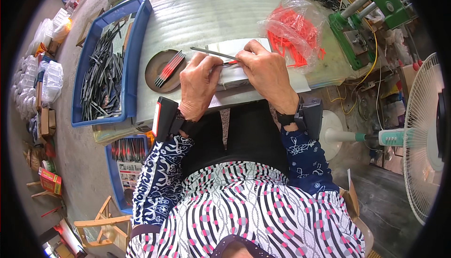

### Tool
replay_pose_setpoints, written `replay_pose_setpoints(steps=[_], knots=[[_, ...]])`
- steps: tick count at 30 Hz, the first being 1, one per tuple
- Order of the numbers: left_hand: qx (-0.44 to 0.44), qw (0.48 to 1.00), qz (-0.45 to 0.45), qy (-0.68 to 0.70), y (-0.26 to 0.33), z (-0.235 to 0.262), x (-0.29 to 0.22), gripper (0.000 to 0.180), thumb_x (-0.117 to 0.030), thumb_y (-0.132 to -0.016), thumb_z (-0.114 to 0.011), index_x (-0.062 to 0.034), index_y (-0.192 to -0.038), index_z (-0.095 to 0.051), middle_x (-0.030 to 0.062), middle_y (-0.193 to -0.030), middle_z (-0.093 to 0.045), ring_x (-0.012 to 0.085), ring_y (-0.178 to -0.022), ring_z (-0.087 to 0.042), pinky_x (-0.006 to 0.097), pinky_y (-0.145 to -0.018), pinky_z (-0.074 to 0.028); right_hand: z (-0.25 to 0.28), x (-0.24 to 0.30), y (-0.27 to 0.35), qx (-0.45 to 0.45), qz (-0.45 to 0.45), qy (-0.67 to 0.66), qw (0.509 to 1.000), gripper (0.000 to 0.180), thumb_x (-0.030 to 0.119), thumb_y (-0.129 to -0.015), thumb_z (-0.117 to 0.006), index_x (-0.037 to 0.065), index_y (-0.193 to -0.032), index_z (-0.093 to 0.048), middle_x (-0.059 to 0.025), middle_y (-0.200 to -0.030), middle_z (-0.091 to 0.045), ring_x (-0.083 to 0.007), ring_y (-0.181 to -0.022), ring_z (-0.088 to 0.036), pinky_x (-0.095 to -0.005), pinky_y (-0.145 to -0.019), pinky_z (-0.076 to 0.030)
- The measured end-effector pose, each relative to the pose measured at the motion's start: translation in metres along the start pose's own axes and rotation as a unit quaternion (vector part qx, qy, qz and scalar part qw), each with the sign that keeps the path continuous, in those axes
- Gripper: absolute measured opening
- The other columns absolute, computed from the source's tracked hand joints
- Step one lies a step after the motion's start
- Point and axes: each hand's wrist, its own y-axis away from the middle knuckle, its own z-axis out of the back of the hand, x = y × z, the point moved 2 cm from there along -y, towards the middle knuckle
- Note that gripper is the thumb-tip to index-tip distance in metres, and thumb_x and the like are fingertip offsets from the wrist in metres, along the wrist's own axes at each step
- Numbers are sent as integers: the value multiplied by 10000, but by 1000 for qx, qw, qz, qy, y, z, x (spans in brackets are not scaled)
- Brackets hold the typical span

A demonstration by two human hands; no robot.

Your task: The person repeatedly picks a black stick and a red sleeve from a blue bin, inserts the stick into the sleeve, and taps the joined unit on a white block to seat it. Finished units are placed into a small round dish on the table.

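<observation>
My left hand (199, 80) and my right hand (267, 66) meet over a small block covered in white sheet (227, 47) near the table's front edge. Between their fingertips is a thin black-and-red strip (229, 63), pinched from both sides. A longer dark flat strip (211, 52) sticks out leftward from my right fingers, passing above my left hand. Left of my left hand, several black strips with red middles (169, 69) lie side by side on a round brown dish (152, 70). My fingers hide the ends of the pinched strip.
A blue tray (133, 65) of loose dark strips (103, 70) stands at the left. Red plastic pieces (293, 30) spill from a clear bag at the right. Beyond are a green press (350, 37) and a fan (425, 136). Another blue tray (115, 175) sits lower left.
</observation>
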Motion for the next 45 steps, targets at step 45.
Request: replay_pose_setpoints(steps=[45], knots=[[-14,999,35,24,2,-1,-1,70,-56,-810,-694,-58,-880,-687,109,-851,-634,297,-726,-652,371,-641,-524,45,-1,-6,-101,-114,-166,974,266,244,-837,-765,19,-908,-643,-106,-782,-616,-203,-589,-616,-315,-522,-455]])
